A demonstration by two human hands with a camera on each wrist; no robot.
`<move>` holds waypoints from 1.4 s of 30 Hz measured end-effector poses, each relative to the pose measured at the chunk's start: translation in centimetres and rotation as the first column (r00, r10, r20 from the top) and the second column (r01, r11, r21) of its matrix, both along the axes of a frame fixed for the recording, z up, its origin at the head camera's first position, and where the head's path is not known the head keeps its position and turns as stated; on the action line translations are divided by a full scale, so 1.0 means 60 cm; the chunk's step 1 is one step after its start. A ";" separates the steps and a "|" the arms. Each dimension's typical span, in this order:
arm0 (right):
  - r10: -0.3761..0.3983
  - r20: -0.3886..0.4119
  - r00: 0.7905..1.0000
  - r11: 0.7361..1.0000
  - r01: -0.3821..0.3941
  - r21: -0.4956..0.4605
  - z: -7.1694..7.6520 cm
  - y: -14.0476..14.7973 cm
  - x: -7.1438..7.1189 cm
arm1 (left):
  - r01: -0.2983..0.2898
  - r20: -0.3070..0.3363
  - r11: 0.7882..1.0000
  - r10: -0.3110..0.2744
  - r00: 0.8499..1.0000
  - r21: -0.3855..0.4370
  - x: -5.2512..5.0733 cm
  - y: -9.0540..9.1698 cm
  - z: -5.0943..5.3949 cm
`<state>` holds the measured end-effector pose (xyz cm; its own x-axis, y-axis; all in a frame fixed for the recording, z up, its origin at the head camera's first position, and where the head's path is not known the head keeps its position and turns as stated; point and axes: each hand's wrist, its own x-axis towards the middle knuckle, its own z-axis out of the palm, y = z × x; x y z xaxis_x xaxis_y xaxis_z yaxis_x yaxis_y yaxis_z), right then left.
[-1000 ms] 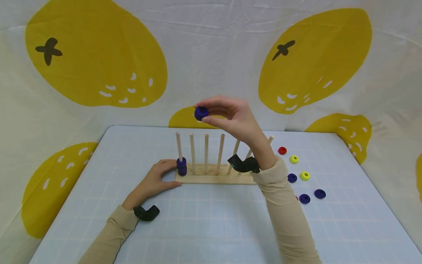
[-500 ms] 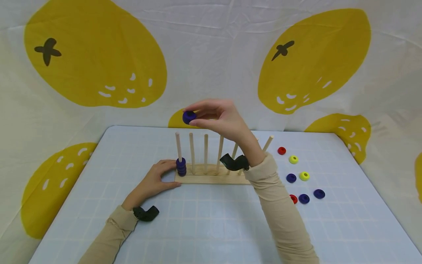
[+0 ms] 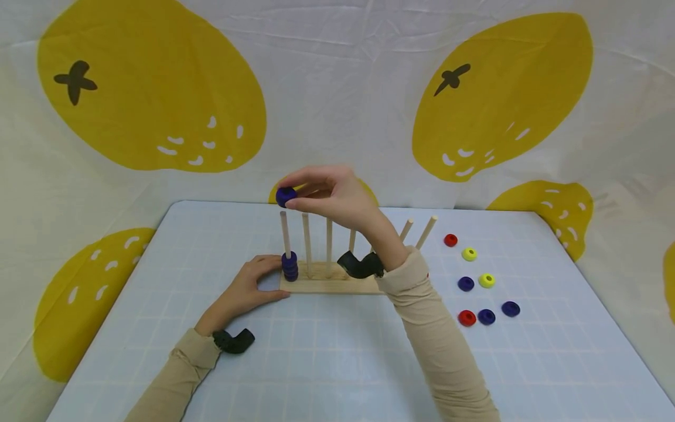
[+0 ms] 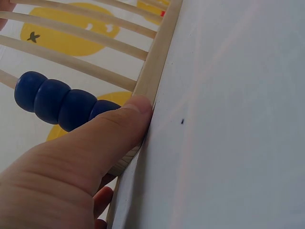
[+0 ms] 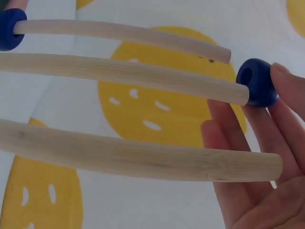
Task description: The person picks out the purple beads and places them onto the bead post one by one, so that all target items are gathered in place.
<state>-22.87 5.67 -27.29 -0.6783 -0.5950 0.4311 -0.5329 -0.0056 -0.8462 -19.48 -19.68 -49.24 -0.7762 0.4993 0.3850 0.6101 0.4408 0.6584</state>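
My right hand [image 3: 337, 196] pinches a blue ring [image 3: 286, 197] between thumb and fingers, just above the leftmost peg [image 3: 285, 234]. In the right wrist view that ring [image 5: 258, 83] is beyond the peg tips, its hole facing them. A stack of several blue rings [image 3: 290, 266] sits low on the leftmost peg; the left wrist view shows the stack [image 4: 52, 101] too. My left hand [image 3: 250, 287] grips the left end of the wooden base [image 3: 327, 286], thumb on the front edge. My right forearm hides part of the rack's right side.
Right of the rack lie loose rings: red [image 3: 450, 240] and yellow [image 3: 469, 254] ones farther back, a blue one [image 3: 466, 283] and a yellow one [image 3: 487, 280] in the middle, and a red [image 3: 467, 318] and two blue ones nearer. A patterned cloth hangs behind the table.
My right hand has moved left and slightly down with the blue ring, from over the middle pegs to above the leftmost peg. My left hand has stayed on the base.
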 end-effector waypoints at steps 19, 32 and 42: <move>0.008 -0.145 0.989 0.987 0.016 0.162 -0.010 -0.002 0.002 | -0.005 0.014 1.000 0.005 1.000 -0.018 -0.001 -0.002 -0.001; -0.002 -0.189 0.982 0.973 0.046 0.228 -0.011 -0.004 0.007 | -0.011 0.039 1.000 0.011 0.999 -0.017 0.000 -0.002 -0.001; 0.003 -0.214 0.977 0.966 0.053 0.254 -0.011 -0.004 0.006 | -0.005 0.038 1.000 0.005 0.999 -0.016 0.000 0.000 0.003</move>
